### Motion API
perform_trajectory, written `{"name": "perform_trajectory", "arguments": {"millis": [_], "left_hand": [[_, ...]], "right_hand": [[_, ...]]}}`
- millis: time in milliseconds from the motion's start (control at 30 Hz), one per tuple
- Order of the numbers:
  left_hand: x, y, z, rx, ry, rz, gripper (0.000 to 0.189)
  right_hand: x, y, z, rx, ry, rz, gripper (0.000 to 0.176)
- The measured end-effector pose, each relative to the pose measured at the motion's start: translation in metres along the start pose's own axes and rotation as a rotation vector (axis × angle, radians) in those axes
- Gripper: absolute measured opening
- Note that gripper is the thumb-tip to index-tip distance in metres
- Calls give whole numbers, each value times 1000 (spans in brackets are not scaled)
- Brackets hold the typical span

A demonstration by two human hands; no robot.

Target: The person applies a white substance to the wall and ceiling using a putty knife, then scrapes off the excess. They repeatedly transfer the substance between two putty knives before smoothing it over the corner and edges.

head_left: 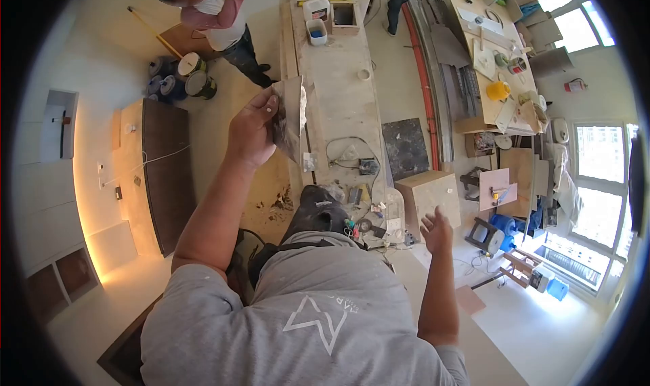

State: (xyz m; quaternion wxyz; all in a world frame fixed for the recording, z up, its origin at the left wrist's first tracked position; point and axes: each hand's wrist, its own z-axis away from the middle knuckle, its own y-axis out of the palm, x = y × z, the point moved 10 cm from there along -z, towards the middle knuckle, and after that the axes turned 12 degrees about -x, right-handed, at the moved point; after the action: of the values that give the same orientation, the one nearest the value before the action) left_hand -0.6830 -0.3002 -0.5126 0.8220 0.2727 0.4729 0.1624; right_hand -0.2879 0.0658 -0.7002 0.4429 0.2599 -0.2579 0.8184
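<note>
My left hand [252,130] is raised over the left side of the long workbench, its fingers and thumb closed on a flat, greyish plate [291,118]. The plate looks like a putty spreader, with white paste along its right edge. My right hand [437,231] is out to the right, near a plywood box [430,195]; its fingers are apart and it holds nothing. Below the plate runs the long workbench [338,108]. On its near end lie a coiled cable [332,142] and several small tools and bits [365,225].
White tubs [316,32] and a wooden box [344,18] stand at the bench's far end. One person [220,20] stands at the upper left, another [401,3] beyond the bench. A cluttered table [484,54] is on the right. Buckets [200,83] stand at the left.
</note>
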Motion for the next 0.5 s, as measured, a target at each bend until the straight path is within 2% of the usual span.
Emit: {"name": "perform_trajectory", "arguments": {"millis": [67, 133, 300, 400, 500], "left_hand": [[-7, 7, -1, 7, 11, 10, 36], [-12, 17, -3, 65, 26, 12, 35], [-17, 34, -1, 46, 2, 54, 33], [-10, 35, 9, 52, 12, 33, 35], [-6, 26, 20, 1, 9, 63, 38]], "right_hand": [[-27, -22, -19, -77, -14, 61, 36], [-39, -26, -15, -60, -51, 144, 26], [-65, -40, -10, -143, -282, 504, 30], [-97, -55, -12, -128, -221, 529, 26], [-136, -72, -19, -72, -233, 740, 23]]}}
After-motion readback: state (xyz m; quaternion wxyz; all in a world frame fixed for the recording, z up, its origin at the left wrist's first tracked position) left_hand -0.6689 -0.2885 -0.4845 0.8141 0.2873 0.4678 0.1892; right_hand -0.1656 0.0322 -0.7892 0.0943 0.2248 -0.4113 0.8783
